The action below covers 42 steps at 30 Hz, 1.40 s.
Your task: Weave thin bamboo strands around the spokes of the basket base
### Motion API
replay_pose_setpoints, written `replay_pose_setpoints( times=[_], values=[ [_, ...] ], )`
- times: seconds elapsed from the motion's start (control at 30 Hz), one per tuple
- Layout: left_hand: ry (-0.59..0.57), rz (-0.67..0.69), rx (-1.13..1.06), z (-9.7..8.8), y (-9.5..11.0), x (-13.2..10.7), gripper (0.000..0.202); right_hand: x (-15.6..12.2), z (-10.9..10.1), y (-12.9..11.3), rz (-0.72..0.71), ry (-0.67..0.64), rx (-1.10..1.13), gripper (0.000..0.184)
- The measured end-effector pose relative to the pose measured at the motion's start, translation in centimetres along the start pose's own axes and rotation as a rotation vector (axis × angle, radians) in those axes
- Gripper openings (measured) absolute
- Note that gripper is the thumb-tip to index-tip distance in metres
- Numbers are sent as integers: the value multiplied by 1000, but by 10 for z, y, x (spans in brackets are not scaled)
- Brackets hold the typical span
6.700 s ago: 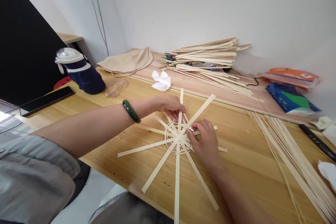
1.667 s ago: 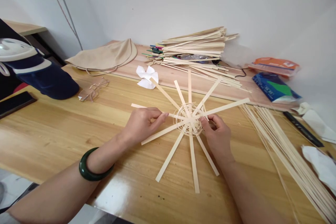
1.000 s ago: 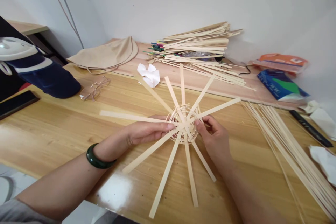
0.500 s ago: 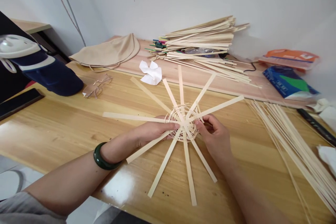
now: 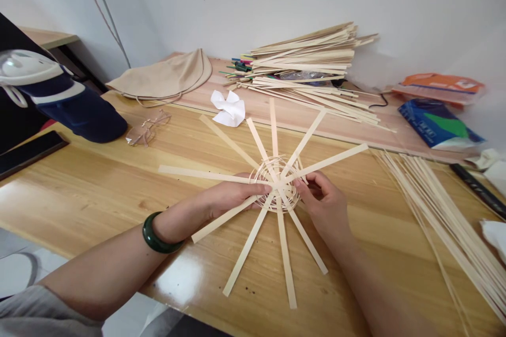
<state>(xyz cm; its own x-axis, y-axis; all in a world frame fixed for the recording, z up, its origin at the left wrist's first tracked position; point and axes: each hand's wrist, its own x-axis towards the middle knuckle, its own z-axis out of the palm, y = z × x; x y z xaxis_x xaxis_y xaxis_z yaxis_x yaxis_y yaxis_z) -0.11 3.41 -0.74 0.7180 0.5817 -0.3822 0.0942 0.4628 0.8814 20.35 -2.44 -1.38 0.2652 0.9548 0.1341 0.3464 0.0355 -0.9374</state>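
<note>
A round woven bamboo basket base (image 5: pixel 280 185) is held above the wooden table, its flat pale spokes fanning out on all sides. Thin strands circle the crossing of the spokes in loose rings. My left hand (image 5: pixel 233 196) grips the base from the left, thumb on top near the centre and fingers hidden underneath. At its right edge my right hand (image 5: pixel 324 199) pinches the weaving between thumb and fingers; which strand sits in the pinch is hard to make out. A dark green bangle (image 5: pixel 155 233) rings my left wrist.
Thin strips (image 5: pixel 438 210) lie at right beside a black tool (image 5: pixel 478 192). Behind are a strip pile (image 5: pixel 304 58), white paper (image 5: pixel 228 108), a beige cloth (image 5: pixel 166 76), and blue (image 5: pixel 438 124) and orange packs (image 5: pixel 438 87). Glasses (image 5: pixel 146 129), a bottle (image 5: pixel 75 105) and a phone (image 5: pixel 31 155) are left.
The view has shifted very slightly. Both hands keep their hold on the woven base, and nothing else has visibly moved.
</note>
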Motion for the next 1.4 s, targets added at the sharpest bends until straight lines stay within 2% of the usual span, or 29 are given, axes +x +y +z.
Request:
replay_pose_setpoints(
  times=[0.33, 0.53, 0.8, 0.97, 1.07, 1.17, 1.23, 1.3, 1.4],
  values=[
    [-43, -5, -89, 3, 1, -2, 28, 1, 0, 3, -32, -8, -42, 23],
    [8, -18, -42, 2, 1, -5, 38, 2, -1, 6, -136, 101, -153, 19],
    [18, -26, -96, 4, 3, -3, 34, 5, -4, 10, -149, 150, -276, 21],
    [99, -33, 13, 3, 9, -6, 38, 5, -4, 14, -118, 157, -311, 26],
    [130, -40, 68, -2, 10, -6, 38, 7, -8, 14, -129, 244, -369, 33],
    [159, 34, 130, -8, 11, -7, 39, 9, -15, 8, -317, 412, -508, 42],
    [176, 121, 183, -11, 14, -9, 40, 7, -18, 0, -492, 463, -613, 39],
    [179, 207, 204, -11, 15, -9, 38, 4, -17, -8, -649, 391, -684, 34],
    [167, 269, 184, -11, 13, -3, 39, -3, -11, -16, -806, 153, -720, 38]
  ],
)
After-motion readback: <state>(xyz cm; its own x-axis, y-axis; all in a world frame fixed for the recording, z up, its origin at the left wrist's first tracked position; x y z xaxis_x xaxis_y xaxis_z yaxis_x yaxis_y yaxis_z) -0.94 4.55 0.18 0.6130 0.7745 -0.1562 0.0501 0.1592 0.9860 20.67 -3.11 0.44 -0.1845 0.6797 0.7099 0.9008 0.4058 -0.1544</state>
